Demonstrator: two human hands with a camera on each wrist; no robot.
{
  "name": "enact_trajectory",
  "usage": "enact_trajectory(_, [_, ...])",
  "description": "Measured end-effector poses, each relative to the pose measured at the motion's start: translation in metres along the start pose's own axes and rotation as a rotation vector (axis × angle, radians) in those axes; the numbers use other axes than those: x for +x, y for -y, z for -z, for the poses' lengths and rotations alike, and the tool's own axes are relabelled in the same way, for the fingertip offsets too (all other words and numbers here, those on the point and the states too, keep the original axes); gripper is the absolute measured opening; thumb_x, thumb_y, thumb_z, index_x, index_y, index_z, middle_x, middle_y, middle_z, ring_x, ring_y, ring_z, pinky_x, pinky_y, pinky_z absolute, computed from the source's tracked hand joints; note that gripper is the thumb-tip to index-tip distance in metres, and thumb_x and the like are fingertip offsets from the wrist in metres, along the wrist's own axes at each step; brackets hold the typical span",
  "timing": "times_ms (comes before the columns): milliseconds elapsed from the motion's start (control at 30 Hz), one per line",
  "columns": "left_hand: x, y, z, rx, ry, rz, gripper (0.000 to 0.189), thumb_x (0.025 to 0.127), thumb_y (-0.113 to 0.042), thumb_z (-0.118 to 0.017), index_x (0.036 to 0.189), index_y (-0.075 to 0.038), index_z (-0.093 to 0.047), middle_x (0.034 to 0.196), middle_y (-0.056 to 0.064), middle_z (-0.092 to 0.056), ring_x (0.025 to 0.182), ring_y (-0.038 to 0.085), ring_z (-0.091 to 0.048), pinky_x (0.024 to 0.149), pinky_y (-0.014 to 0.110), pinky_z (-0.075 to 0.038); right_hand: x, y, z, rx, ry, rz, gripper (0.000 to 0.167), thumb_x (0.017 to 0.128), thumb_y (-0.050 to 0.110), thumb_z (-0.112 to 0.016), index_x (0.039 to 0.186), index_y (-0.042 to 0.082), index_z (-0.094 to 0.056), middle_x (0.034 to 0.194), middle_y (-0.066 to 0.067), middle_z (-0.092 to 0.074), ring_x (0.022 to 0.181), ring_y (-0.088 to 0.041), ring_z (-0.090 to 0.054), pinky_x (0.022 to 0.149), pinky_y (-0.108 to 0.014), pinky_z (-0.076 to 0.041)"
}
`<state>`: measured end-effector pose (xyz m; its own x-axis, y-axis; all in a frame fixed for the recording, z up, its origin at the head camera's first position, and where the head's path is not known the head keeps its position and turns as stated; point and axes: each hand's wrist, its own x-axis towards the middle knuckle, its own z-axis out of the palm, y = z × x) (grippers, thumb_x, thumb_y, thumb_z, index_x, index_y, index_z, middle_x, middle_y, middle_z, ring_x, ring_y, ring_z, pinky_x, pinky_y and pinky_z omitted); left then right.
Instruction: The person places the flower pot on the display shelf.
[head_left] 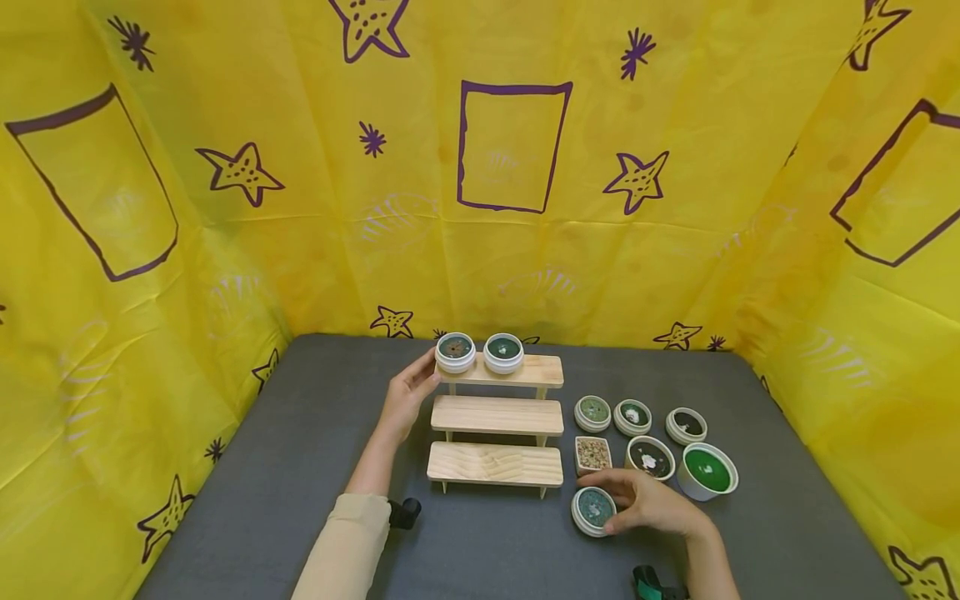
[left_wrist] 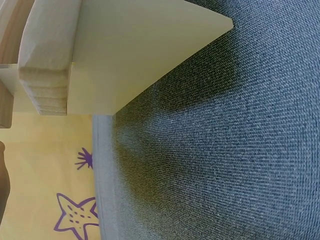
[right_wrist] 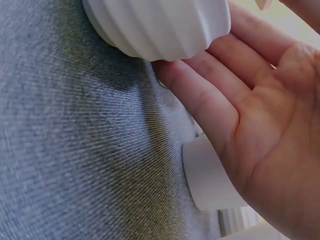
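My left hand (head_left: 407, 392) is at the left end of a three-step wooden stand (head_left: 498, 414), its fingertips right beside a round white pot (head_left: 455, 367) on the top step. Whether they hold the pot or the step's end I cannot tell. Beside that pot stands another white pot (head_left: 503, 365) with a dark green top. On the grey table, my right hand (head_left: 652, 502) grips a small white pot (head_left: 594, 508) with a speckled blue-green top, thumb and fingers around its side. The right wrist view shows its fluted wall (right_wrist: 165, 30) against the fingertips.
Right of the stand are several small round pots, including a light green one (head_left: 593, 412), plus a square dish of grit (head_left: 593, 454), a dark-filled pot (head_left: 651, 458) and a taller green-filled cup (head_left: 708, 472). Yellow patterned cloth (head_left: 517, 275) encloses the table's back and sides.
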<state>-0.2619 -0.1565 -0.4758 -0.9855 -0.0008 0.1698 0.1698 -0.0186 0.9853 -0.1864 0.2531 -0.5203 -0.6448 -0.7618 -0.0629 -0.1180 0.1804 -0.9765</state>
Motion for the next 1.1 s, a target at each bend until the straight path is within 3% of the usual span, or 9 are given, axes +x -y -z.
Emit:
enact_trajectory(533, [0.001,0.0013,0.0005,-0.016,0.0,-0.007,0.053,0.095,0.003,-0.056,0.146,0.004,-0.042,0.153,0.022,-0.043,0.111,-0.015,-0.053,0.097,0.005,-0.044,-0.0013,-0.0081,0.0008,0.058,0.004,-0.003,0.064,0.082,0.003,-0.075,0.137,-0.014,-0.046,0.147,-0.045,-0.033,0.119,0.003,-0.059,0.092,-0.018,-0.054])
enact_trajectory(1100, [-0.0004,0.0001,-0.0007,0.008,-0.009,-0.017,0.052,0.095,0.001,-0.057,0.145,0.004,-0.043,0.152,0.023,-0.044,0.127,0.004,-0.053,0.097,0.005,-0.044,-0.0014,-0.0071,-0.0006,0.042,-0.032,-0.011,0.061,0.081,0.003,-0.075,0.135,-0.01,-0.05,0.144,-0.044,-0.038,0.116,0.001,-0.061,0.089,-0.018,-0.055])
